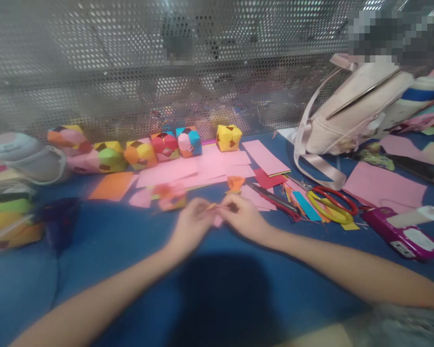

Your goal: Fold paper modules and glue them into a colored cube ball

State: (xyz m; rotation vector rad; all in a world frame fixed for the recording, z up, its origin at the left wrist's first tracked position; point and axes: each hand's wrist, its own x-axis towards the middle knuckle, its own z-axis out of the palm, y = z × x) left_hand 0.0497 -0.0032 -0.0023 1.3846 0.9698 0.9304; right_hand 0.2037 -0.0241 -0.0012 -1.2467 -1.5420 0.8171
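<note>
Pink paper (pixel 218 221) between both grips (pixel 191 219) (pixel 243 217)

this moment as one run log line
left hand: holding paper piece | right hand: holding same piece | beyond: pink sheets, yellow paper cube

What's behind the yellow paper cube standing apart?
Behind the yellow paper cube rises a grey metal panel full of small holes. The cube itself hides whatever lies low down directly behind it.

over the table (pixel 126 250), a paper piece (pixel 218 221) is held between left hand (pixel 192 221) and right hand (pixel 242 215), before spread sheets (pixel 210 167). behind these, paper cubes (pixel 165 145) are lined before a perforated panel (pixel 112 86), with a cup (pixel 36 161) left and a bag (pixel 358 106) right.
</note>
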